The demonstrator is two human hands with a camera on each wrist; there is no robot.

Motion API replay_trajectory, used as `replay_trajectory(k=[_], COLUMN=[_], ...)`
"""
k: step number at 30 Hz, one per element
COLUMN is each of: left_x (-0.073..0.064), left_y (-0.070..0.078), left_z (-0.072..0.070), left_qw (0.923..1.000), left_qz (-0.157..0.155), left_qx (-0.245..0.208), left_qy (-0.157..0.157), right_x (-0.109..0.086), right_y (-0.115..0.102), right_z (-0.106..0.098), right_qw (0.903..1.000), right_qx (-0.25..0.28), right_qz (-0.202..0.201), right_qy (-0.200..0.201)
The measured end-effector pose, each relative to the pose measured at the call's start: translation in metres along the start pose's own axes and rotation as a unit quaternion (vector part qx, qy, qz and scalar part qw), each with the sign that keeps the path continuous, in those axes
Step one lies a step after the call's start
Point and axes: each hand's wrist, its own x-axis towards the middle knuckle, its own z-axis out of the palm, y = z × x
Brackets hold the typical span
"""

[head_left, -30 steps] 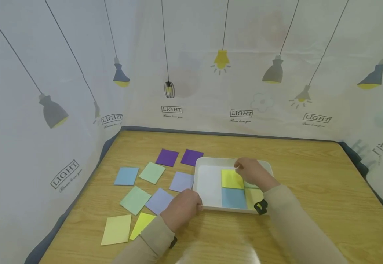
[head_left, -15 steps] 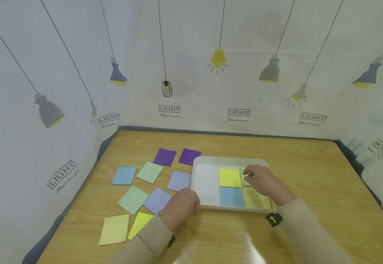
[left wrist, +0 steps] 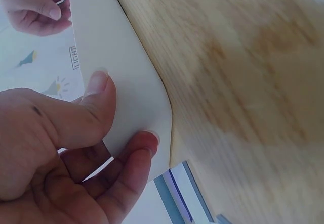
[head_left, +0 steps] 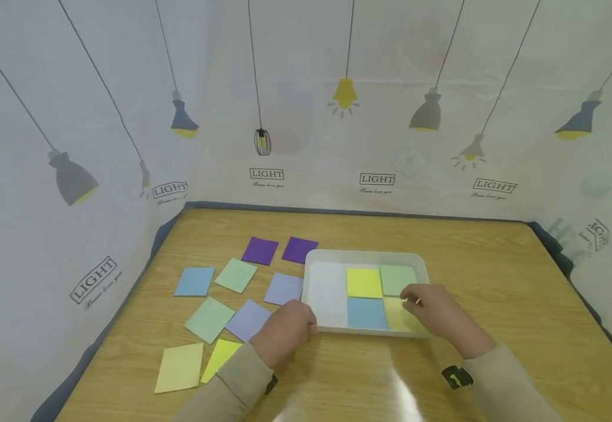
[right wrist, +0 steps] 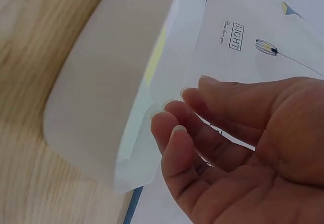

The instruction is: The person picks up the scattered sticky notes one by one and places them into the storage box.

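A white rectangular tray sits on the table. My left hand grips its near left corner, the thumb on the outer wall. Inside lie square paper notes in two rows: bright yellow and light green at the back, blue and pale yellow in front. Over the tray's right side hovers my right hand, partly covering the pale yellow note. Its fingers are loosely curled with nothing between them.
Left of the tray, loose notes lie on the wooden table: two purple, two lavender, two light green, one blue, one pale yellow, one bright yellow. A lamp-printed curtain encloses the table's back and sides.
My right hand has moved from above the bright yellow note towards the tray's front right, uncovering the light green note. My left hand keeps its hold on the tray.
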Motion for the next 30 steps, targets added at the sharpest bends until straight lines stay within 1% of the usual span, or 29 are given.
replay_trajectory(k=[5, 10, 13, 17, 21, 24, 28, 30], left_x=[0.001, 0.001, 0.000, 0.000, -0.001, -0.002, -0.003, -0.003], left_y=[0.000, 0.001, 0.001, 0.001, 0.002, 0.003, 0.004, 0.004], left_z=[0.000, -0.001, -0.001, -0.001, -0.002, -0.003, -0.005, -0.005], left_qw=[0.9999, 0.9999, 1.0000, 1.0000, 1.0000, 1.0000, 1.0000, 1.0000], left_qz=[-0.008, -0.001, 0.004, 0.002, -0.002, -0.001, 0.003, 0.005], left_qx=[0.009, 0.011, 0.008, 0.007, 0.004, 0.001, -0.001, -0.006], left_qy=[-0.002, 0.002, 0.004, 0.004, 0.001, -0.002, -0.003, -0.004], right_x=[-0.011, -0.021, -0.028, -0.034, -0.037, -0.039, -0.041, -0.041], right_y=[0.004, 0.009, 0.013, 0.019, 0.026, 0.030, 0.034, 0.035], right_z=[-0.001, -0.004, -0.005, -0.002, 0.004, 0.010, 0.019, 0.022], right_qw=[1.0000, 0.9999, 0.9997, 0.9990, 0.9986, 0.9988, 0.9996, 0.9990], right_qx=[0.004, 0.002, 0.004, -0.001, 0.008, 0.017, -0.010, -0.028], right_qz=[0.003, 0.005, 0.022, 0.044, 0.051, 0.045, 0.013, 0.003], right_qy=[0.007, 0.013, 0.006, -0.010, -0.014, -0.005, 0.022, 0.036])
